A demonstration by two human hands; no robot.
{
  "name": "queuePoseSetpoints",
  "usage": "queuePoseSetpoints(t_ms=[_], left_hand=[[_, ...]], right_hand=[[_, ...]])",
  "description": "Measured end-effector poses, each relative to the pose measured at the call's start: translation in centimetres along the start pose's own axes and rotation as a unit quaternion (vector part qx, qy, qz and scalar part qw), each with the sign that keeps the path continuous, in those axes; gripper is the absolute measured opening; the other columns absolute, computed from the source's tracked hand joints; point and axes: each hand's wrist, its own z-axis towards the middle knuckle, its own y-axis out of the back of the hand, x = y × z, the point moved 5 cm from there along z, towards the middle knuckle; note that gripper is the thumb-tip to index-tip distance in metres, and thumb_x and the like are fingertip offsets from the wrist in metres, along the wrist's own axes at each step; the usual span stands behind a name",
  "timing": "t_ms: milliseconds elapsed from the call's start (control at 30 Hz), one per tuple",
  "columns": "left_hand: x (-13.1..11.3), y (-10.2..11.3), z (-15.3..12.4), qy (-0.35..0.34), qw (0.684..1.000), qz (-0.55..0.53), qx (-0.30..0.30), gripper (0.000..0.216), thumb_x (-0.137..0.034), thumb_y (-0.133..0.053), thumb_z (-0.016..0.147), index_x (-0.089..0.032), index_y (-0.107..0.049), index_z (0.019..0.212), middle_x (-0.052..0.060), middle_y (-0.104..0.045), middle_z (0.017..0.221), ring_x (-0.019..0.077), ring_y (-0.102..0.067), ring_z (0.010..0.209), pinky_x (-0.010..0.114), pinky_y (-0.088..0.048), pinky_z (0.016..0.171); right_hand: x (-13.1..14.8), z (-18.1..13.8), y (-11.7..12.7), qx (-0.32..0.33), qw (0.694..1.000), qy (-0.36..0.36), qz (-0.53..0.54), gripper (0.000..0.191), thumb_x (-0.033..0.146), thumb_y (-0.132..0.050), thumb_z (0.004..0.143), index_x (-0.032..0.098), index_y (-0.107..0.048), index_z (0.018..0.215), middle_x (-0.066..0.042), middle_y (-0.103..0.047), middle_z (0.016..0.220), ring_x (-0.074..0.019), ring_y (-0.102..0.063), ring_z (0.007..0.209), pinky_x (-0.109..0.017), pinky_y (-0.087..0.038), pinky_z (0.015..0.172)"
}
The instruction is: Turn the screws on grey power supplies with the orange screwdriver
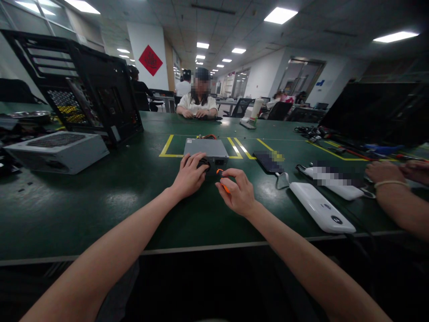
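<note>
1. Pinched between thumb and fingertips, the orange-handled tool (221, 178) sits in our right hand (238, 195); the grip is narrow and closed on the handle, and the tip is hidden, so we cannot tell where it seats
2. Our left hand (189, 175) lies on the near end of the grey metal box (205, 147), with the fingers curled over its edge and closed on it
3. The box lies flat on the green table (100, 201), directly ahead of us, between the yellow tape lines (166, 147)
4. In our judgement, the work goes best when we align the tool square to the near face, press along its axis and turn from the fingertips, while the left hand bears down so the box cannot slide
5. Both forearms reach forward and converge at the box; the right palm faces down with the wrist bent slightly inward, and the left wrist runs straight
6. A neighbour's hand (384, 172) rests at the right, well apart from ours
</note>
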Motion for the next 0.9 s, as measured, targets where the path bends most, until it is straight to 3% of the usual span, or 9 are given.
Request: queuePoseSetpoints(t_ms=[133, 233, 367, 533, 700, 800, 900], left_hand=[[-0.02, -0.01, -0.04, -0.001, 1.000, 0.008, 0.002, 0.029, -0.018, -0.048, 0.083, -0.021, -0.061, 0.108, 0.009, -0.041, 0.138, 0.0247, -0.034, 0.130, 0.048, -0.020, 0.110], [-0.01, -0.01, -0.04, -0.002, 1.000, 0.013, 0.001, 0.028, -0.018, -0.048, 0.083, -0.021, -0.061, 0.108, 0.009, -0.041, 0.137, 0.0246, -0.034, 0.129, 0.048, -0.020, 0.110], [-0.05, 0.07, 0.00, -0.001, 1.000, 0.007, 0.001, 0.028, -0.018, -0.048, 0.083, -0.021, -0.061, 0.107, 0.010, -0.041, 0.137, 0.0249, -0.035, 0.129, 0.049, -0.020, 0.110], [-0.05, 0.10, 0.03, -0.001, 1.000, 0.011, 0.002, 0.028, -0.018, -0.048, 0.083, -0.021, -0.061, 0.108, 0.010, -0.041, 0.137, 0.0254, -0.034, 0.129, 0.049, -0.021, 0.110], [0.02, 0.06, -0.01, 0.000, 1.000, -0.002, -0.003, 0.029, -0.017, -0.048, 0.083, -0.022, -0.061, 0.108, 0.010, -0.041, 0.137, 0.0256, -0.035, 0.129, 0.050, -0.020, 0.110], [0.06, 0.02, -0.01, 0.001, 1.000, -0.005, -0.006, 0.028, -0.017, -0.048, 0.083, -0.021, -0.061, 0.107, 0.010, -0.042, 0.136, 0.0253, -0.035, 0.129, 0.050, -0.020, 0.110], [0.08, -0.03, 0.01, 0.001, 1.000, 0.001, -0.005, 0.028, -0.018, -0.047, 0.083, -0.022, -0.061, 0.107, 0.010, -0.042, 0.136, 0.0246, -0.035, 0.129, 0.049, -0.020, 0.110]], right_hand=[[-0.11, -0.09, -0.13, 0.011, 1.000, 0.002, 0.017, 0.031, 0.008, -0.050, 0.079, 0.021, -0.040, 0.106, -0.011, -0.052, 0.107, -0.0193, -0.053, 0.102, -0.032, -0.052, 0.078], [-0.18, -0.27, -0.17, 0.018, 0.999, 0.004, -0.030, 0.025, 0.015, -0.056, 0.080, 0.024, -0.044, 0.099, -0.007, -0.052, 0.104, -0.0201, -0.053, 0.098, -0.033, -0.052, 0.076], [-0.25, -0.50, -0.17, 0.008, 1.000, 0.006, -0.015, 0.033, 0.008, -0.050, 0.080, 0.024, -0.041, 0.107, -0.010, -0.051, 0.109, -0.0183, -0.053, 0.101, -0.029, -0.052, 0.071], [-0.49, -0.42, -0.11, 0.012, 0.998, 0.001, -0.058, 0.028, 0.012, -0.056, 0.079, 0.024, -0.045, 0.102, -0.009, -0.056, 0.104, -0.0216, -0.055, 0.099, -0.036, -0.051, 0.075], [-0.43, -0.53, -0.12, 0.002, 1.000, 0.022, -0.014, 0.036, 0.006, -0.051, 0.078, 0.022, -0.042, 0.108, -0.011, -0.052, 0.114, -0.0195, -0.053, 0.106, -0.031, -0.052, 0.078], [-0.42, -0.55, -0.46, 0.023, 1.000, 0.015, -0.014, 0.030, 0.009, -0.054, 0.079, 0.023, -0.043, 0.103, -0.009, -0.053, 0.111, -0.0198, -0.053, 0.105, -0.033, -0.053, 0.079], [0.17, -0.46, -0.65, 0.041, 0.998, 0.051, -0.019, 0.024, 0.011, -0.054, 0.081, 0.024, -0.045, 0.098, -0.007, -0.056, 0.106, -0.0196, -0.053, 0.104, -0.034, -0.053, 0.079]])
